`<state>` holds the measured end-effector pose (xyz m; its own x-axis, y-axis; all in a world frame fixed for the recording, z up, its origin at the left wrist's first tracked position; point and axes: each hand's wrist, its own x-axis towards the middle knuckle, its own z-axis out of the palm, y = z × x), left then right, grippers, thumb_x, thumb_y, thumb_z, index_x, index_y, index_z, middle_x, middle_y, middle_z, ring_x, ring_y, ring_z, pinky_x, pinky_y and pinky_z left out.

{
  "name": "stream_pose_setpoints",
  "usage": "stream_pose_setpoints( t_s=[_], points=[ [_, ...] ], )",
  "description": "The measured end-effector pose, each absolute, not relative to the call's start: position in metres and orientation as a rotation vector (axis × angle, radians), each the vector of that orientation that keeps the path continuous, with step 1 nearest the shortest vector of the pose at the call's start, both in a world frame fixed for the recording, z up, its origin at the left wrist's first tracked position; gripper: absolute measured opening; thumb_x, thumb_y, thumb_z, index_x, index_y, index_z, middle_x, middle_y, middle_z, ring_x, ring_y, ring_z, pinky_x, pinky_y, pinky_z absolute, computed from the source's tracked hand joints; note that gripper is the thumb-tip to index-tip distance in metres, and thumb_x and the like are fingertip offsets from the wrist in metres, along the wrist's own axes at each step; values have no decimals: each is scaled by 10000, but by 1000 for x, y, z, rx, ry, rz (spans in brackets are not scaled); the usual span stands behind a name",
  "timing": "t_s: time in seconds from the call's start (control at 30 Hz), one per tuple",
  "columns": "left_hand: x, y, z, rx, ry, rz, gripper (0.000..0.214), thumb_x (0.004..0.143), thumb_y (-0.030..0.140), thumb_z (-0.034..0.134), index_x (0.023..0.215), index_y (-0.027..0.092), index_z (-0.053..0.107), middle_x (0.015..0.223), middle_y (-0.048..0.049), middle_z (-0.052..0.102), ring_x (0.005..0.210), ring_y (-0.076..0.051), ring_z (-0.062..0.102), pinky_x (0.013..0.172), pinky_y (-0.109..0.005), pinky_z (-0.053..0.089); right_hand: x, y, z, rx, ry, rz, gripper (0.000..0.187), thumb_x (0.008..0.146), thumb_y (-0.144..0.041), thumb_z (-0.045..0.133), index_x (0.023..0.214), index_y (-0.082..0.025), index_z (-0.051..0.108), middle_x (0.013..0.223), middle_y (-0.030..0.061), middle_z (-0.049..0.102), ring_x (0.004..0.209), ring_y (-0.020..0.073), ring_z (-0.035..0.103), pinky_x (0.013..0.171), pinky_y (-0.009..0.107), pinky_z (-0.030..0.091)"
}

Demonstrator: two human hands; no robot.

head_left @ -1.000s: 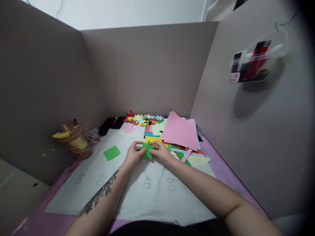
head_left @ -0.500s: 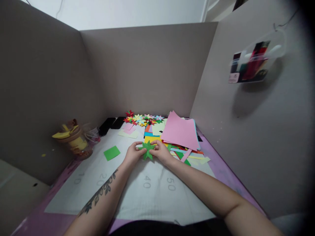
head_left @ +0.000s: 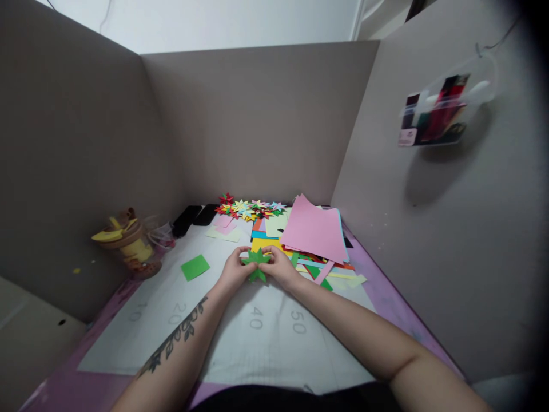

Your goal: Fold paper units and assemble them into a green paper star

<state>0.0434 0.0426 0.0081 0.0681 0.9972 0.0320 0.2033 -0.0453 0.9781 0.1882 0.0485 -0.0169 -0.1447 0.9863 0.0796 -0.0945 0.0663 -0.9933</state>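
Observation:
A green folded paper star [head_left: 257,265] with several points is held just above the white sheet, in front of me. My left hand [head_left: 235,268] pinches its left side, thumb on the face and fingers behind. From the right, my right hand [head_left: 278,266] grips it the same way, the two thumbs close together near its centre. To the left of my hands a square of green paper [head_left: 195,268] lies flat. Behind them is a sheet of yellow paper [head_left: 266,245], partly covered.
Finished paper stars [head_left: 249,209] in many colours are heaped at the back. Pink sheets [head_left: 315,229] lie over paper strips [head_left: 326,272] at right. A pot-like container [head_left: 132,246] stands at left near dark flat objects [head_left: 187,220]. Grey panels [head_left: 257,126] enclose three sides.
Both thumbs have moved slightly inward across the star, and the star appears slightly turned. My hands have stayed in nearly the same place.

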Motion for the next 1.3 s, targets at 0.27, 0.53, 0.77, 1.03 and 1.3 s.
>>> stream_pose_setpoints(
  t_s=[0.27, 0.53, 0.77, 1.03, 1.3],
  points=[
    [44, 44, 5, 1479, 1376, 1139, 487, 596, 206, 651, 1052, 150, 487, 507, 85, 475, 391, -62, 423, 388, -152, 308, 186, 51, -22, -995, -1277, 1285, 385, 594, -192, 638, 935, -205, 459, 574, -90, 494, 434, 76, 457, 420, 182, 357],
    [36, 47, 5, 1496, 1227, 1147, 662, 606, 273, 696, 1192, 157, 411, 601, 50, 561, 489, -92, 512, 476, -179, 374, 188, 51, -16, -1023, -1273, 1239, 376, 572, -202, 666, 915, -188, 514, 644, -53, 538, 509, 92, 474, 480, 207, 377],
    [29, 52, 1, 1011, 1040, 1106, 672, 755, 456, 592, 1296, 178, 307, 1138, -151, 571, 995, -187, 573, 806, -278, 443, 207, 55, -8, -1006, -1584, 510, 88, 675, -144, 559, 748, -189, 578, 761, 24, 609, 745, 180, 550, 708, 332, 446],
    [33, 43, 10, 895, 773, 993, 635, 637, 207, 738, 1193, 166, 433, 852, -42, 644, 647, -106, 606, 604, -207, 469, 213, 46, -12, -715, -2071, 23, 274, 694, -55, 502, 869, -234, 614, 1102, 56, 551, 1071, 225, 452, 924, 440, 371],
    [34, 50, 6, 1044, 1053, 1219, 823, 630, 275, 700, 1332, 108, 303, 465, 115, 392, 386, -43, 375, 421, -163, 267, 204, 51, -15, -907, -1608, 669, 271, 798, -134, 401, 1032, -214, 510, 1013, 67, 559, 933, 192, 549, 820, 374, 446]
  ],
)
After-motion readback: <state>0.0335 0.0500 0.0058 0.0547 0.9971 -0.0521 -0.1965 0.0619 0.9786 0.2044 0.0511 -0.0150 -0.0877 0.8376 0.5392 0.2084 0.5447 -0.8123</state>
